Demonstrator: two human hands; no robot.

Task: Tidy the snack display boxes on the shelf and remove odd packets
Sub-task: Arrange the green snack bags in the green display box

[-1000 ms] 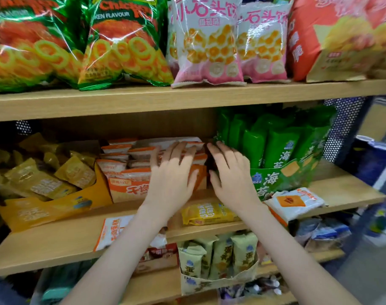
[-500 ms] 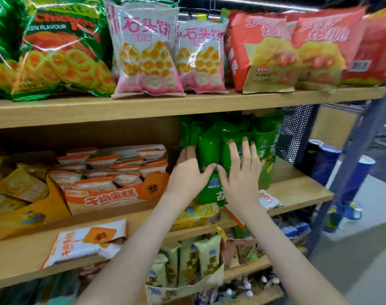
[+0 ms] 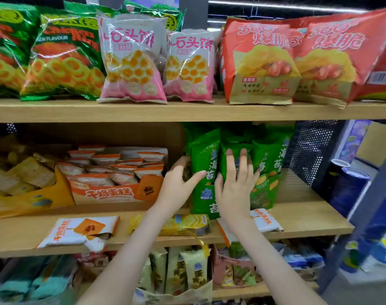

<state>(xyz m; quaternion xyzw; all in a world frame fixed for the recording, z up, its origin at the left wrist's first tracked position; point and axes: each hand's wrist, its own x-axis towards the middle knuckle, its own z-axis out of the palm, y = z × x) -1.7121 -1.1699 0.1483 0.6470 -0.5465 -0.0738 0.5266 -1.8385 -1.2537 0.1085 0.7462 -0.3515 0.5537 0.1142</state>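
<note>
Head cam: right hand (image 3: 233, 192) flat, fingers straight, pressing on fronts of green packets (image 3: 206, 150) that stand in green box (image 3: 264, 194) on mid shelf (image 3: 308, 219). Left hand (image 3: 177, 186) at box's left side w/ thumb across a packet front; fingers blurred, can't tell if it grips. Orange box (image 3: 112, 193) just left of left hand. Loose near shelf edge: yellow packet (image 3: 187, 224) under left wrist, white-orange packet (image 3: 265, 221) just right of right wrist, second white-orange packet (image 3: 77, 231) well left of left arm.

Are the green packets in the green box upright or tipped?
Upright: the green packets stand on end, tops up, side by side in the green display box.
</note>
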